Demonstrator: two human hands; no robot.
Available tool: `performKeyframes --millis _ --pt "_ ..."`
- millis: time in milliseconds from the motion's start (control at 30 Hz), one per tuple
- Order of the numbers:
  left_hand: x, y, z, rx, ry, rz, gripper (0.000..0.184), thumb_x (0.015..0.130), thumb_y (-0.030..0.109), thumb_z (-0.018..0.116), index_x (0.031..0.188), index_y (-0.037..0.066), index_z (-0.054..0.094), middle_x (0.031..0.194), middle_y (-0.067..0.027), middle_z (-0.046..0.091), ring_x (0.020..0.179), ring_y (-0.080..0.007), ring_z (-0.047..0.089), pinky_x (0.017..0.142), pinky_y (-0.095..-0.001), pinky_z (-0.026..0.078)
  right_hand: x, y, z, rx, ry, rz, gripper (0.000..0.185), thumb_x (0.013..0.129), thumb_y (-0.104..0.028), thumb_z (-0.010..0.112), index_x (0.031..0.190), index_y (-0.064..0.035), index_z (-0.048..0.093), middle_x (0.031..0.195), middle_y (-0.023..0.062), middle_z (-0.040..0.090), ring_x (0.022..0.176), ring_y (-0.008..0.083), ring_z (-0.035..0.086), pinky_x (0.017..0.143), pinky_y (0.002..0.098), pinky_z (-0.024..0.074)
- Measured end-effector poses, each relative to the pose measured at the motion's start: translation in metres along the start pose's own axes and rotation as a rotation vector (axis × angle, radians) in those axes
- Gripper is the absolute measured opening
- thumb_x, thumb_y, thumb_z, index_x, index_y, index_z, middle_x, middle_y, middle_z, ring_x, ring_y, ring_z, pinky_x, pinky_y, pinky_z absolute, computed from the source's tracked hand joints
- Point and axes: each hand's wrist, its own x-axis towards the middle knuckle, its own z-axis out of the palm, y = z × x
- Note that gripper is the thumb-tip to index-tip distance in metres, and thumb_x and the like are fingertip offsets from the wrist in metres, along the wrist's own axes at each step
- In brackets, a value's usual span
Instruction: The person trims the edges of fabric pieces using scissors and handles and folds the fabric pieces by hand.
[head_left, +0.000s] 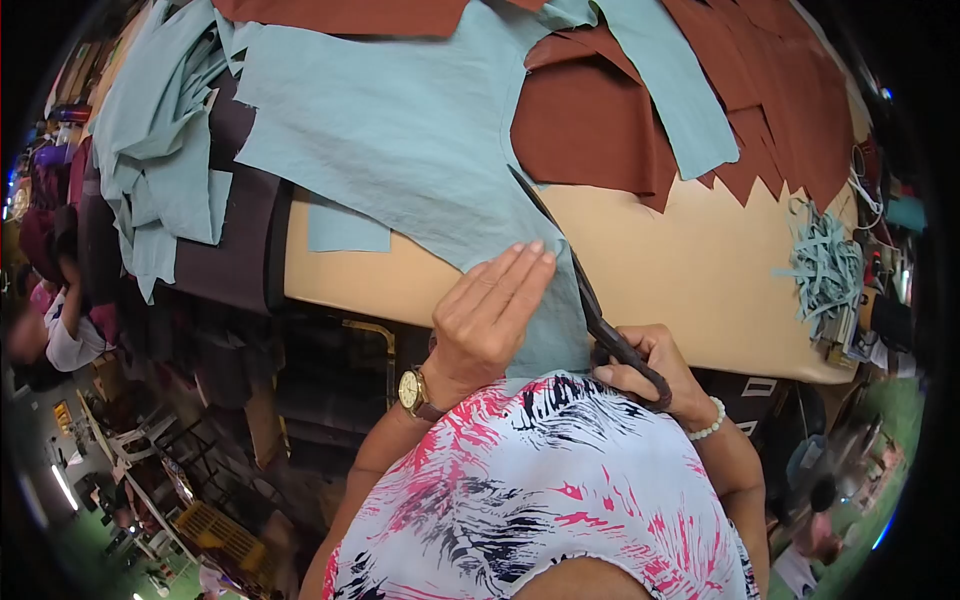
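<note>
A large piece of light blue fabric (390, 130) lies on the table and hangs over its near edge against my body. My left hand (495, 305) rests flat on it, fingers straight and side by side, with nothing held. My right hand (665, 365) grips large dark scissors (592, 300), its fingers through the handles. Their blades point away from me along the fabric's right edge, close to my left fingertips. How far the blades are apart is hard to see, and the fabric may hide the lower one.
Brown fabric pieces (585, 130) with zigzag ends (770, 150) cover the back right. A light blue strip (680, 100) overlaps them. Crumpled blue fabric (160, 150) is heaped at left, and thin blue scraps (825, 265) lie at the right edge of the tan table (700, 270). People sit farther off.
</note>
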Motion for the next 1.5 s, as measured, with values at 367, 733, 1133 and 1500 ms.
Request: performKeyframes --millis 367,733,1133,1500 --pt "-0.002 0.005 0.003 -0.049 -0.002 0.018 0.03 0.07 0.0 0.056 0.099 -0.002 0.062 0.099 -0.0152 0.063 0.089 -0.0266 0.063 0.071 -0.0328 0.051 -0.001 -0.004 0.007 0.007 0.059 0.048 0.024 0.074 -0.012 0.066 0.059 -0.0059 0.048 0.049 -0.0047 0.043 0.042 0.0017 0.035 0.041 0.0192 0.0238" --pt "0.001 0.007 0.006 -0.071 0.025 0.018 0.029 0.07 -0.003 0.057 0.098 -0.002 0.062 0.097 -0.015 0.064 0.087 -0.026 0.064 0.068 -0.0313 0.052 -0.004 -0.001 0.011 -0.002 0.069 0.031 0.016 0.072 -0.01 0.065 0.066 -0.0022 0.053 0.06 -0.006 0.046 0.053 0.0004 0.037 0.046 0.0192 0.0266" --pt "0.003 0.01 0.004 -0.127 0.042 0.002 0.027 0.07 -0.006 0.056 0.097 -0.003 0.063 0.095 -0.0164 0.064 0.087 -0.0272 0.064 0.069 -0.0316 0.053 0.001 -0.006 0.016 0.078 0.071 0.001 0.014 0.074 -0.009 0.062 0.067 -0.0018 0.052 0.053 -0.0029 0.047 0.043 0.0022 0.041 0.039 0.0189 0.0281" --pt "0.007 0.009 0.002 -0.161 0.013 0.014 0.027 0.07 -0.005 0.058 0.096 -0.003 0.062 0.095 -0.0154 0.064 0.086 -0.0271 0.064 0.068 -0.0308 0.053 0.0 0.002 0.025 0.11 0.083 0.037 0.015 0.076 -0.01 0.061 0.067 -0.002 0.052 0.052 -0.0024 0.049 0.042 0.0025 0.043 0.039 0.0186 0.0304"
